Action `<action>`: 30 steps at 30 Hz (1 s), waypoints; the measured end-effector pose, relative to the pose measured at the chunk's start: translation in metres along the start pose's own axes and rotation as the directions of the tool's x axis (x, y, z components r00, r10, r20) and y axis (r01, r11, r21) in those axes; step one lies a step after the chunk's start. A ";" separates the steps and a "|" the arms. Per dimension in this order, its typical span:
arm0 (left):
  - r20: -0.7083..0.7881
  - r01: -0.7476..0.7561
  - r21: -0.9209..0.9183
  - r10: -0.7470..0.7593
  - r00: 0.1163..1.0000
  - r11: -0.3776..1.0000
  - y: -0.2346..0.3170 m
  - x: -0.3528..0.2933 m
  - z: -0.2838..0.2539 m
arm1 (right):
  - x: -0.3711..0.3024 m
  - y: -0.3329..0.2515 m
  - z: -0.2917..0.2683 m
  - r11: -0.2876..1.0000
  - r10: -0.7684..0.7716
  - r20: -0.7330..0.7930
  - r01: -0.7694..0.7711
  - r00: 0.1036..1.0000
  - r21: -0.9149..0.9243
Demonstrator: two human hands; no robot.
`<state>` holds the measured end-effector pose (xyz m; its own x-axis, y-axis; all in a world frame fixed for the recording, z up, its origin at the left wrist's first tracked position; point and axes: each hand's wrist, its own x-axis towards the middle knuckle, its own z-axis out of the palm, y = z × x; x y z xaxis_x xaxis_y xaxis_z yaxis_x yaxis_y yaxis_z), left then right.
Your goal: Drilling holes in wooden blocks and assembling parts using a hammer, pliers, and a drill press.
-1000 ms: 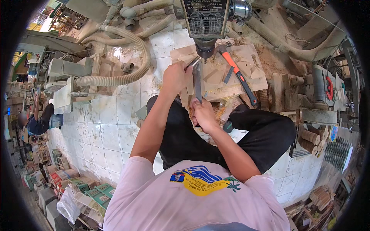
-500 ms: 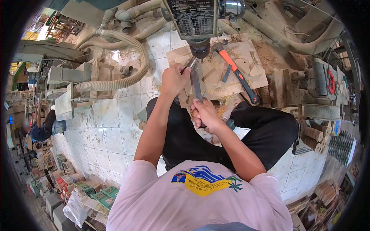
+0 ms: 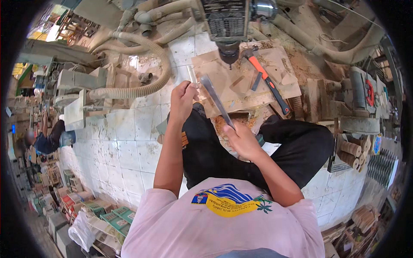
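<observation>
My left hand [image 3: 182, 99] is closed around the lower end of a short, pale, narrow bar [image 3: 191, 74], which points up and away from me. In my right hand [image 3: 244, 139] is a long flat metal file [image 3: 217, 102], gripped at its near end. The file slants away to the left, its far tip close to the bar but apart from it. Beyond them hangs a drill press head [image 3: 224, 21], with its chuck [image 3: 228, 52] above a wooden board [image 3: 279, 64]. My fingers hide the bar's lower end and the file's near end.
A claw hammer [image 3: 267, 80] with an orange and black handle lies on the board beside a small dark strip [image 3: 257, 81]. A ribbed hose [image 3: 165, 71] curves at the left. Wooden rollers [image 3: 350, 148] are stacked at right. Another person [image 3: 49, 135] sits far left.
My left hand has moved left and slightly nearer with the bar, away from beneath the chuck. My right hand has shifted right and nearer, and the file now slants further left.
</observation>
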<state>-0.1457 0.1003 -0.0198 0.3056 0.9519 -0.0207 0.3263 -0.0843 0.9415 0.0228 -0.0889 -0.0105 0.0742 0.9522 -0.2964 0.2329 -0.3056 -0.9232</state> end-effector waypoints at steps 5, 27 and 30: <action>0.100 0.024 -0.183 -0.006 0.995 0.983 0.011 -0.013 0.004 | -0.058 0.024 -0.018 0.927 0.251 0.043 -0.253 0.967 0.278; 0.004 -0.033 0.675 0.041 0.999 0.737 0.032 -0.011 0.029 | 0.021 0.019 -0.255 0.996 0.058 -0.416 -0.024 0.907 0.087; 0.159 -0.161 0.493 0.094 0.983 0.855 0.049 -0.021 0.063 | 0.060 0.024 -0.276 0.833 -0.131 -0.416 -0.128 0.900 -0.538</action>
<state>-0.0801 0.0577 0.0054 0.4735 0.8807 0.0142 0.6706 -0.3709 0.6425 0.2999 -0.0389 0.0173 0.4396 0.8971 -0.0445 0.7065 -0.3759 -0.5996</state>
